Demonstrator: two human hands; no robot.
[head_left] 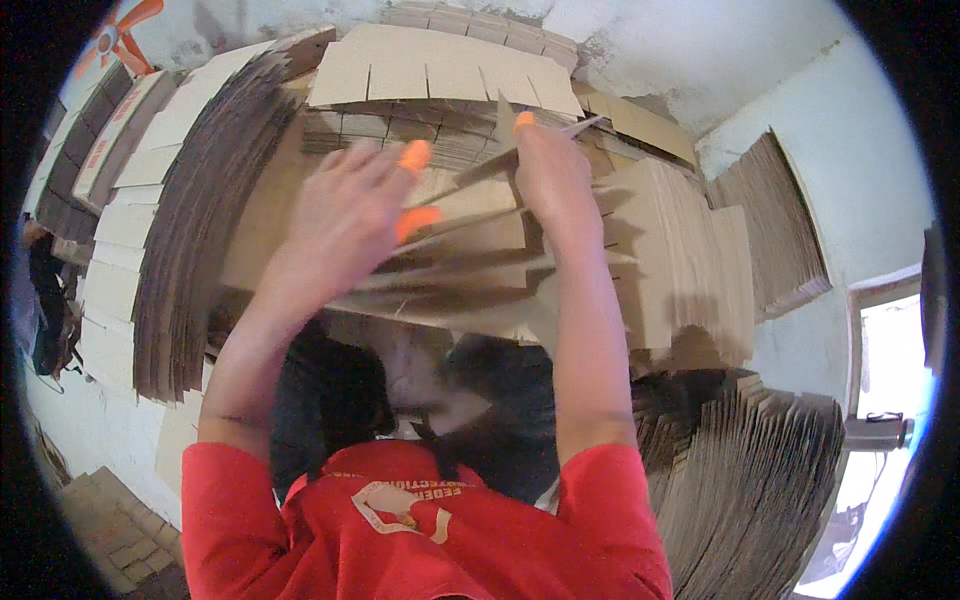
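Note:
My left hand (345, 215) hovers over the work surface, with orange covers on the thumb and one finger. Its fingers are apart and somewhat blurred, and nothing shows between them. My right hand (557, 180), also with an orange cover on one digit, is closed around a narrow cardboard strip (487, 170). Pointed ends of cardboard stick out above that hand. Below and between the hands lie blurred, slotted cardboard strips (430, 270), spread at angles. How they are joined cannot be made out.
A long row of slotted cardboard sheets (125, 240) stands at the left. Slotted sheets (440, 65) lie at the back. Stacked cardboard (690, 260) is beside my right arm, with a dense bundle (760, 480) at lower right. An orange fan (115, 40) is far left.

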